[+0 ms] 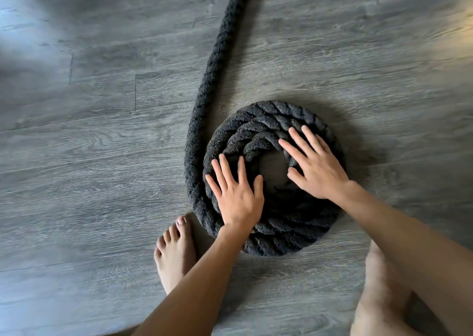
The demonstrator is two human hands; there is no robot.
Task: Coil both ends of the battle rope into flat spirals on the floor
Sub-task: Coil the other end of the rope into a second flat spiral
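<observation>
so i judge i'm partway through winding one end, at the press-and-turn step. both hands lie flat with fingers spread and straight, gripping nothing, only pressing down. my left hand (238, 197) is on the near-left turns and my right hand (316, 169) on the far-right turns, with the hollow centre between them. the battle rope (268, 120) sits under both palms as a flat coil (281, 238) of roughly three or four turns on the floor (102, 156). from the outer turn, just left of my left hand, the free length (217, 54) runs away past my fingertips and out of view.

the next move, i think, calls for even pressure while rotating the whole coil, so more free length wraps snug against the outer turn and no turn rides up over its neighbour. beside my left hand the incoming rope looks a little loose and wants drawing in.

my bare foot (175, 248) rests just nearer me than my left hand, close to the outer turn, and my leg (378, 297) lies below my right forearm. either could block the coil as it widens. the rope's other end is not in view.
</observation>
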